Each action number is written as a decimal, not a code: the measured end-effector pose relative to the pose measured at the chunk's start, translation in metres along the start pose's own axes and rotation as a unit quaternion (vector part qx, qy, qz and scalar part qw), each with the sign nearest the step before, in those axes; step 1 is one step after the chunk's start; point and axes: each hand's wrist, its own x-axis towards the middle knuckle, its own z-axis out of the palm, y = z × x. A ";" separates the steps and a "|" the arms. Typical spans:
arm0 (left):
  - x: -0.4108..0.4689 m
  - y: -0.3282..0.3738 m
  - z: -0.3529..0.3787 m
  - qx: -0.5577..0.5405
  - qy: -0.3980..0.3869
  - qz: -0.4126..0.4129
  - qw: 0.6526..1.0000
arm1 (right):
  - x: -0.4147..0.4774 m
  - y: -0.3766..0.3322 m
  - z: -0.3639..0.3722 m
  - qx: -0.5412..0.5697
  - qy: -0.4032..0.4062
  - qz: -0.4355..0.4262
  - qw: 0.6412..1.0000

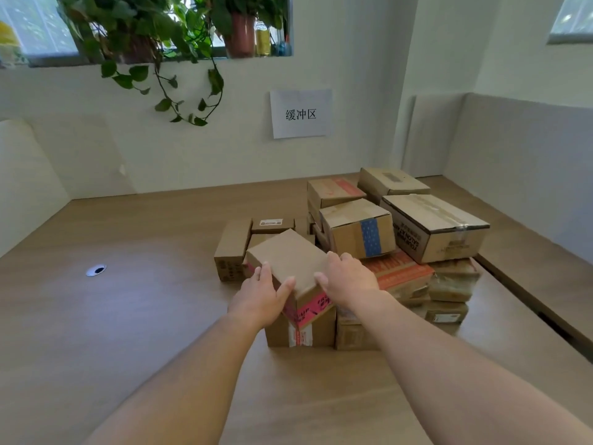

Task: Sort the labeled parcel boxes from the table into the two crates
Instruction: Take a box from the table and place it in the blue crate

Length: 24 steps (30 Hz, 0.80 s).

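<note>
Pink-taped box (290,261) gripped by L hand (261,292) & R hand (348,279)

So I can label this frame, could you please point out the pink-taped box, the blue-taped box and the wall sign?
pink-taped box (288,261), head view, bare top face.
blue-taped box (348,240), head view, front face beside the tape.
wall sign (300,114), head view, middle of the sheet.

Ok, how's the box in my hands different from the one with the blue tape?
The box in your hands has pink tape; the blue-tape box has a blue strip. Your left hand and right hand grip the first; the second sits untouched, farther back. Both are brown cardboard.
</note>
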 end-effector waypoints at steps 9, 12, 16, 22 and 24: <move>0.026 0.002 -0.006 -0.190 -0.034 -0.098 0.976 | 0.022 -0.006 0.003 0.114 -0.070 0.066 0.989; 0.024 0.002 -0.007 -0.242 -0.034 -0.112 0.963 | 0.024 -0.011 0.004 0.186 -0.106 0.087 0.973; 0.013 -0.001 -0.014 -0.293 -0.026 -0.138 0.946 | 0.018 -0.014 0.005 0.218 -0.121 0.083 0.965; -0.019 -0.008 -0.026 -0.320 0.003 -0.142 0.937 | -0.002 -0.020 0.005 0.255 -0.127 0.020 0.958; -0.033 -0.009 -0.030 -0.348 0.026 -0.137 0.927 | -0.008 -0.023 0.006 0.275 -0.133 0.002 0.952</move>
